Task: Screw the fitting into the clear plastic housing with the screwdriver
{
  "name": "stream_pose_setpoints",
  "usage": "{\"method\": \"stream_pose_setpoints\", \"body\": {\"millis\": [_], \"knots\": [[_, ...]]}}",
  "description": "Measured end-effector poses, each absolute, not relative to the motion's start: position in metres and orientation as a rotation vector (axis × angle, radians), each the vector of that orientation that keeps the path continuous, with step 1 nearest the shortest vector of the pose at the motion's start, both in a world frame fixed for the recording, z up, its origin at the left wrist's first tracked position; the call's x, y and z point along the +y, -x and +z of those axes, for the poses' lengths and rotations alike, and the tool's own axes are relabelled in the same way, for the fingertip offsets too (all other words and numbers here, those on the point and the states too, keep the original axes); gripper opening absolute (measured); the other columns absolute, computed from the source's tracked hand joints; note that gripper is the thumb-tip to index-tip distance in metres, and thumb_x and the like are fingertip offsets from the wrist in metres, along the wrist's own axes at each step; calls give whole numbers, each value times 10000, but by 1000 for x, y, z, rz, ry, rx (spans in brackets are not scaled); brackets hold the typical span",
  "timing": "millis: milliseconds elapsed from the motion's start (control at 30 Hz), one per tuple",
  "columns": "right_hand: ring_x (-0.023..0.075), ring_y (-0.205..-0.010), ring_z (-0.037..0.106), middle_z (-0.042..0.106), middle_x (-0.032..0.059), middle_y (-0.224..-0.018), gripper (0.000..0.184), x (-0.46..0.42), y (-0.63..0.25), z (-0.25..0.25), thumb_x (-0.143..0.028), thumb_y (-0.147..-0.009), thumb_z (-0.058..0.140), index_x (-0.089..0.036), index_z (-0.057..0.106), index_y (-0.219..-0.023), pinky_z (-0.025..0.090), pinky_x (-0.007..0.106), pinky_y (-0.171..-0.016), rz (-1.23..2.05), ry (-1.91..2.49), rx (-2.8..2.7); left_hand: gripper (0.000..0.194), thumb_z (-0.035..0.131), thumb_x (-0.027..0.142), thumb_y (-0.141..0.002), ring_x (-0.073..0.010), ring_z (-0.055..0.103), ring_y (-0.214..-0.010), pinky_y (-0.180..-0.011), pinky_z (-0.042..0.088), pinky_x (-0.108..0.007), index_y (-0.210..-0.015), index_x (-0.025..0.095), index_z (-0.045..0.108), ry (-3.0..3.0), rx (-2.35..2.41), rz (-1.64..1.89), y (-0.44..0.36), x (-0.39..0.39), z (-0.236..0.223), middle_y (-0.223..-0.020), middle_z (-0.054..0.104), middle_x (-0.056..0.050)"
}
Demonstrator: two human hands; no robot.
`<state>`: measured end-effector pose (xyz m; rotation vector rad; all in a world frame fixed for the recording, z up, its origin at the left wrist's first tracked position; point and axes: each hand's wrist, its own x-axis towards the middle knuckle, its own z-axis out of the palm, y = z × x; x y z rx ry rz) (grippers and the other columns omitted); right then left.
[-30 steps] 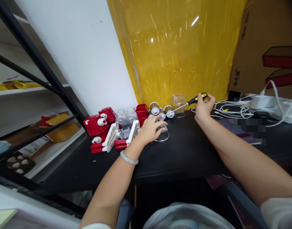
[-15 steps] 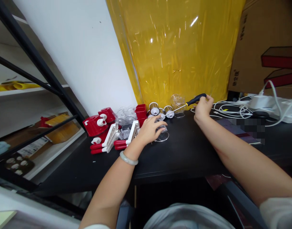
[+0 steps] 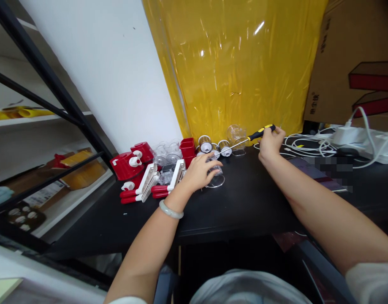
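Black-framed shelves (image 3: 42, 63) stand at far left, beside a white wall (image 3: 111, 63) and a long black table (image 3: 244, 207). On the table's left part sit red housings (image 3: 127, 166) with white knobs, then two white, red-gripped handles (image 3: 147, 184) lying in front of a cluster of clear cups (image 3: 164, 154). Next comes a red open-topped container (image 3: 188, 147), and just in front of it the left hand (image 3: 200, 171), its fingers curled round a clear plastic part (image 3: 216, 181) with a round rim. Slotted metal drums (image 3: 224, 147) lie just behind, before a yellow plastic sheet (image 3: 238, 71). From the left fingertips a screwdriver (image 3: 255, 134) slants up to the right; its tip is too hidden to tell what it touches. Its black-and-yellow handle end is pinched in the right hand (image 3: 271, 141). Farther right are coiled white cables (image 3: 310, 145) and a cardboard box (image 3: 348, 38).
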<state>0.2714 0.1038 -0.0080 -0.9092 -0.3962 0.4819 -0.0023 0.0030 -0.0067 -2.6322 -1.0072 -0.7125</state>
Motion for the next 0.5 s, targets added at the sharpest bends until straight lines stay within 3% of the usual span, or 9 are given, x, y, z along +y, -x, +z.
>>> {"method": "stream_pose_setpoints", "body": {"millis": [300,500], "knots": [[128,-869,704,695,33,-987,130,91,-267,0,-156,-946,465,-233,483,-1049,532,209,-542,545,866,-379,231,633,323,-1039,-345,556,-1421,-1157,470,-578,-1225,259,755,2635,-998,-708,2,3,-6,-1525,581,-160],[167,-897,704,665,66,-1044,171,100,-276,-11,-234,-948,466,-238,564,-1088,576,260,-570,526,885,-462,229,637,334,-1037,-339,555,-1424,-1154,475,-572,-1225,268,750,2631,-1013,-706,2,2,-6,-1531,576,-146]]}}
